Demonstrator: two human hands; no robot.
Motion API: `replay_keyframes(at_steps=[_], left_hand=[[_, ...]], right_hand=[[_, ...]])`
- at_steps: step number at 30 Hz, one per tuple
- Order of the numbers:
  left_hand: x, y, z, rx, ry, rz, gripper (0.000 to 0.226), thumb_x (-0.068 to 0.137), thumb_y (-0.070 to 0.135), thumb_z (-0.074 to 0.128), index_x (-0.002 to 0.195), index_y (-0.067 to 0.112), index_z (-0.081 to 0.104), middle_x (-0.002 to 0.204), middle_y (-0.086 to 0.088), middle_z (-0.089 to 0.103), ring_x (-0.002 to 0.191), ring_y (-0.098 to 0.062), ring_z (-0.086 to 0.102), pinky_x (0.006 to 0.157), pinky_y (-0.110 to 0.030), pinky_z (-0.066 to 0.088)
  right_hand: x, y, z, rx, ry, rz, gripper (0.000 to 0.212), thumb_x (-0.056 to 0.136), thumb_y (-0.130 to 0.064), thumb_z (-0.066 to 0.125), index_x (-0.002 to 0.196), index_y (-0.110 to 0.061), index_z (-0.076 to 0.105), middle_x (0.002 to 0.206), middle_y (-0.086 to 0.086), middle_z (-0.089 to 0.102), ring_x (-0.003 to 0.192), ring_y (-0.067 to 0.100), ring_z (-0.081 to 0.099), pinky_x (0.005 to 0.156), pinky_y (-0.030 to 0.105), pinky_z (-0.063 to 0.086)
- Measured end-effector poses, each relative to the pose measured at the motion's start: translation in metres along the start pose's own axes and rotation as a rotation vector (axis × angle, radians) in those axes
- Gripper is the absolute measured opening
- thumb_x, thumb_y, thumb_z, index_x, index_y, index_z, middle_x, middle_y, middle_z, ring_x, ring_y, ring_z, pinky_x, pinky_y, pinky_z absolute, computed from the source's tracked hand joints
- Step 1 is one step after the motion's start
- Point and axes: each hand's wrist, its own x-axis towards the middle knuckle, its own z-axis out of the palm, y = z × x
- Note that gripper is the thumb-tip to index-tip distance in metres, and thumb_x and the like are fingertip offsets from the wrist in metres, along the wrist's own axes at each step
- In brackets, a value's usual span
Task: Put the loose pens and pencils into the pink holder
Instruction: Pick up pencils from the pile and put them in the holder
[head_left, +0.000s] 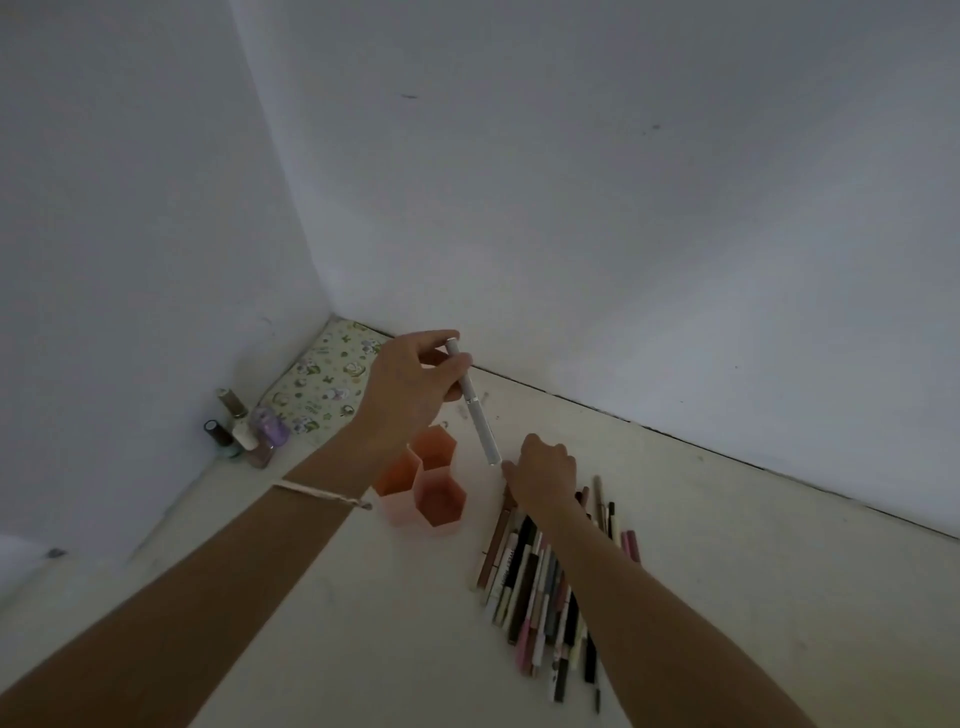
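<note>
The pink holder (439, 501) has three hexagonal cups and stands on the white table in front of me. My left hand (410, 387) hovers above it and grips a white pen (475, 410) by its upper end; the pen's tip points down to the right of the cups. My right hand (545, 475) rests, fingers curled, on the far end of a pile of several loose pens and pencils (540, 587) lying to the right of the holder. What its fingers hold is hidden.
Several small nail polish bottles (244, 434) stand in the left corner beside a floral pouch (324, 384). White walls close off the table (753, 597) on the left and at the back.
</note>
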Motion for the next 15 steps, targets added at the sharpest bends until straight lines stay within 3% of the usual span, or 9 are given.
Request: replay_keyframes(at_steps=[3, 6, 9, 11, 15], left_hand=[[-0.002, -0.012, -0.004, -0.032, 0.032, -0.006, 0.034, 0.089, 0.010, 0.067, 0.122, 0.009, 0.064, 0.074, 0.004, 0.066, 0.068, -0.014, 0.071, 0.074, -0.032, 0.062], [-0.003, -0.019, -0.004, -0.062, 0.084, -0.014, 0.030, 0.088, 0.009, 0.067, 0.118, 0.009, 0.066, 0.074, 0.002, 0.065, 0.064, -0.010, 0.070, 0.068, -0.027, 0.061], [-0.003, -0.016, -0.012, -0.062, 0.137, 0.015, 0.030, 0.089, 0.007, 0.066, 0.119, 0.007, 0.066, 0.081, -0.002, 0.065, 0.073, -0.018, 0.071, 0.070, -0.030, 0.061], [-0.002, -0.012, -0.027, -0.065, 0.227, 0.075, 0.029, 0.090, 0.007, 0.065, 0.118, 0.008, 0.066, 0.089, -0.006, 0.067, 0.081, -0.025, 0.071, 0.073, -0.033, 0.061], [-0.008, -0.015, -0.065, -0.012, 0.458, 0.220, 0.027, 0.091, 0.014, 0.064, 0.118, 0.016, 0.065, 0.095, 0.000, 0.067, 0.081, -0.017, 0.071, 0.070, -0.025, 0.060]], right_hand=[[0.003, -0.003, 0.011, -0.084, 0.037, -0.052, 0.017, 0.094, -0.022, 0.049, 0.107, -0.012, 0.050, 0.100, 0.007, 0.064, 0.098, 0.025, 0.053, 0.082, 0.033, 0.037], [0.004, -0.007, 0.013, -0.015, 0.029, -0.047, 0.016, 0.091, -0.012, 0.046, 0.104, -0.008, 0.056, 0.099, 0.009, 0.066, 0.096, 0.027, 0.056, 0.083, 0.033, 0.040], [0.008, -0.007, -0.006, 0.264, 0.044, 0.054, 0.017, 0.088, -0.008, 0.049, 0.093, -0.002, 0.064, 0.091, 0.010, 0.068, 0.089, 0.027, 0.063, 0.081, 0.035, 0.052], [0.014, -0.004, -0.033, 0.440, 0.096, 0.110, 0.017, 0.087, -0.007, 0.052, 0.085, -0.002, 0.068, 0.082, 0.010, 0.066, 0.080, 0.023, 0.061, 0.070, 0.027, 0.048], [0.014, -0.001, -0.098, 0.711, 0.246, 0.119, 0.014, 0.083, -0.011, 0.063, 0.087, -0.005, 0.075, 0.081, 0.007, 0.071, 0.071, 0.016, 0.060, 0.066, 0.023, 0.041]])
